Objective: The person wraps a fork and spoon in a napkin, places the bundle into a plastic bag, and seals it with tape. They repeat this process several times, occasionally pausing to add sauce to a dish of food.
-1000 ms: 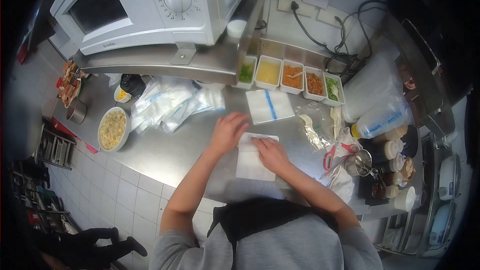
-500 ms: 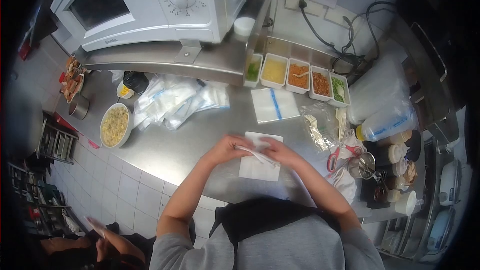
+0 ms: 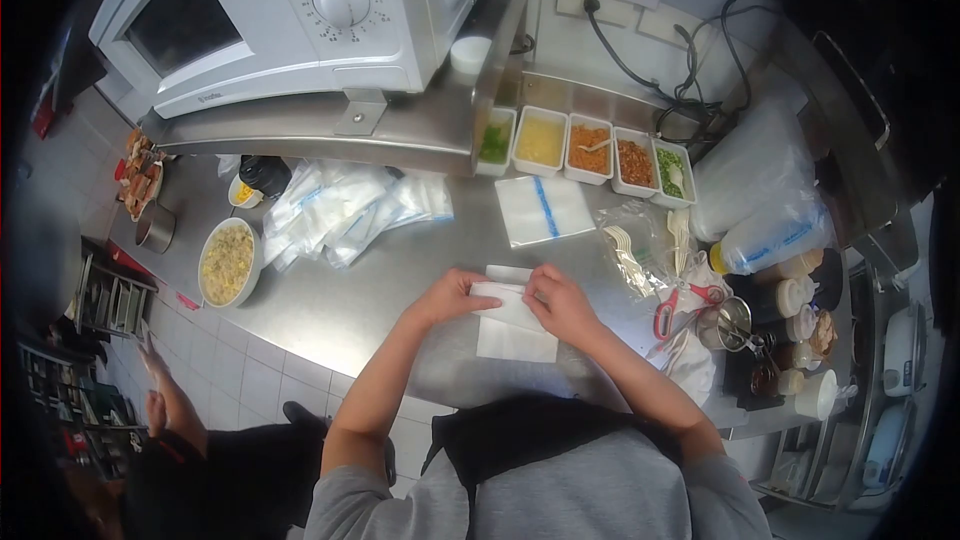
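Between my two hands is a folded white paper piece (image 3: 508, 308), held just above the steel counter. My left hand (image 3: 448, 298) pinches its left end, thumb along the lower edge. The right end is gripped by the fingers of my right hand (image 3: 556, 304). Below it a white paper sheet (image 3: 515, 342) lies flat on the counter, partly covered by the held piece and my hands. Farther back rests a clear flat packet with a blue stripe (image 3: 545, 210).
White trays of toppings (image 3: 590, 149) line the back. Plastic bags (image 3: 350, 205) and a bowl of food (image 3: 228, 262) are at left. Red-handled scissors (image 3: 665, 322), wooden forks (image 3: 622, 250) and bottles (image 3: 795, 325) stand right. Another person (image 3: 220, 470) is at lower left.
The held paper has turned from a tilted edge-on view to a flatter, broader face. My right hand's fingers have closed on its right end. The other person has moved farther into view.
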The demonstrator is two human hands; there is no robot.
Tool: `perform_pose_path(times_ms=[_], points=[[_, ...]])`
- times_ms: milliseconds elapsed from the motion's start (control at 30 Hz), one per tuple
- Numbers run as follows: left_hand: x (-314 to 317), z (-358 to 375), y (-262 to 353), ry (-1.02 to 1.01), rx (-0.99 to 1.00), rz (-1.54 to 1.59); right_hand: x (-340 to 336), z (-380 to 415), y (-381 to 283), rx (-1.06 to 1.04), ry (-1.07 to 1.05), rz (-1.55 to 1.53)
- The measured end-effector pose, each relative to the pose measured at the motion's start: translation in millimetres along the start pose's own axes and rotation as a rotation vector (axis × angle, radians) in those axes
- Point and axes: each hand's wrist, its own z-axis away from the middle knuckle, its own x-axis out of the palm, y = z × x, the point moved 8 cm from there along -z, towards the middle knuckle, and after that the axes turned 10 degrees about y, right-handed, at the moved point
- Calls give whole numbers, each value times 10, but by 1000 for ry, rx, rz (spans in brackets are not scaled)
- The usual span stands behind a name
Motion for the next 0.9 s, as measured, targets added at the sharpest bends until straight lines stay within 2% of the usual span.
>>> perform_pose_path(times_ms=[100, 167, 200, 267, 300, 367, 400, 467, 567, 633, 700, 733, 800, 833, 900], points=[[18, 38, 69, 4, -36, 19, -10, 16, 24, 80, -28, -23], [18, 48, 100, 11, -50, 17, 28, 50, 80, 224, -111, 17], [4, 54, 105, 33, -14, -93, 12, 62, 48, 225, -101, 23], [55, 64, 141, 29, 40, -197, -91, 109, -325, -180, -40, -59], [86, 82, 214, 41, 120, -223, -147, 143, -313, -160, -21, -32], [247, 104, 315, 4, 219, -236, -117, 308, -419, -336, -146, 127], [314, 114, 358, 0, 240, -244, -196, 356, -389, -305, -127, 153], [561, 115, 452, -28, 268, -243, -258, 513, -289, -177, -280, 67], [839, 61, 585, -11, 243, -126, -623, 840, -151, -80, -280, -1], [1060, -14, 709, 103, 316, -149, -1030, 1133, -35, 65, -256, 19], [1535, -32, 823, 99, 447, -150, -1524, 1467, 8, 171, -217, 12], [1877, 9, 910, 47, 642, -211, -1761, 1653, 49, 229, -227, 47], [2571, 163, 1000, -91, 779, -385, -2251, 1933, 11, 326, -190, 90], [2883, 239, 1065, -130, 847, -468, -2477, 2034, -41, 365, -145, 94], [3355, 266, 965, -159, 861, -592, -2776, 2253, -6, 396, -76, 166]])
